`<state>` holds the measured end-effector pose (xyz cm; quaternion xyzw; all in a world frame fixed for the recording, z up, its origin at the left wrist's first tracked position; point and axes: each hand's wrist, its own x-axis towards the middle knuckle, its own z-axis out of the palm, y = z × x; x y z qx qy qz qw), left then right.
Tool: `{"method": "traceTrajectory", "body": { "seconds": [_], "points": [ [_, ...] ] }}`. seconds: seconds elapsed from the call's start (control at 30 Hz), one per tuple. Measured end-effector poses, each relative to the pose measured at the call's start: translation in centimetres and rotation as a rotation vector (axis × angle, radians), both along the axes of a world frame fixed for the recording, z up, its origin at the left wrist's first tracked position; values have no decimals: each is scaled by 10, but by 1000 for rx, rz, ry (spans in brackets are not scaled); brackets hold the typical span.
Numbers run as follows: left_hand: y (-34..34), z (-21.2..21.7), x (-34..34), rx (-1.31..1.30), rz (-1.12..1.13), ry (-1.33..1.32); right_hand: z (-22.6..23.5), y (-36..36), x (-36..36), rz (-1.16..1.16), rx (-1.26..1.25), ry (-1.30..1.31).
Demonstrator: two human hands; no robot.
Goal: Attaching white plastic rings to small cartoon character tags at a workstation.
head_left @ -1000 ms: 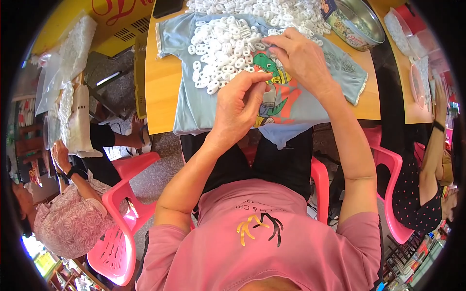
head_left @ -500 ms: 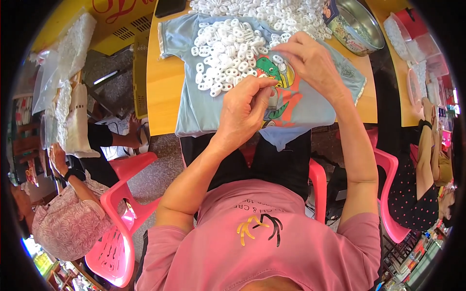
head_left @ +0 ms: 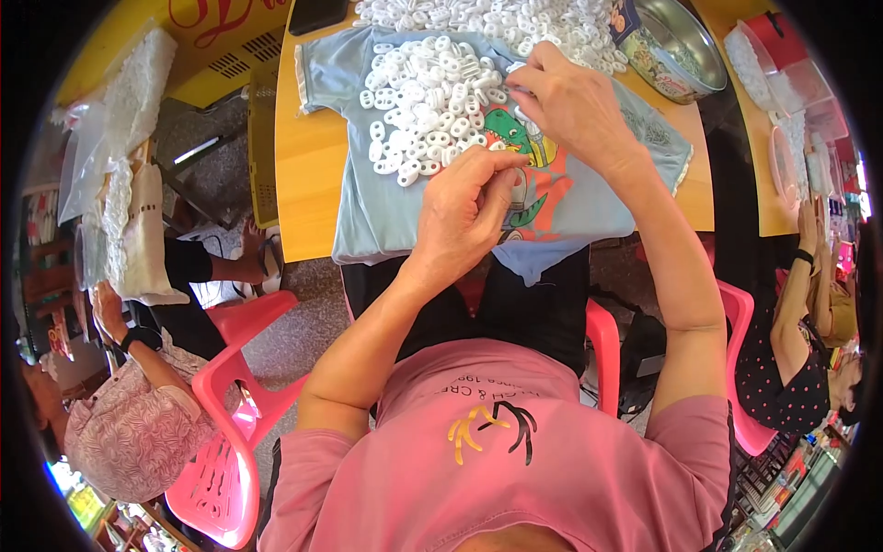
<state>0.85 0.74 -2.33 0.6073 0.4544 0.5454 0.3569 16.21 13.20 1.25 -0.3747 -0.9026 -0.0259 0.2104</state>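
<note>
Two hands mid-frame: left hand [head_left: 469, 216] pinching a white ring piece, right hand [head_left: 570, 106] picking from ring pile [head_left: 432, 83]; next needs fine fingertip grip.

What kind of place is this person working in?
Likely a small market stall or home workshop: a wooden table heaped with white plastic rings, pink plastic chairs, and bagged goods beside other seated people.

Small white plastic rings [head_left: 418, 101] are heaped loosely on a light blue shirt [head_left: 386, 207], which is spread flat over the table edge, its dinosaur print partly covered.
</note>
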Motion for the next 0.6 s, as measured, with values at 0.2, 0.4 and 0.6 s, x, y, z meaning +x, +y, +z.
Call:
{"method": "traceTrajectory", "body": {
  "seconds": [0.2, 0.4, 0.6],
  "points": [
    [0, -2, -1, 55, 5, -14, -6, 1, -3, -16, 49, 56],
    [-3, 4, 0, -133, 34, -158, 5, -21, 11, -20, -258, 387],
    [0, 30, 4, -158, 79, -271, 14, -60, 18, -24, -673, 593]
  ]
}}
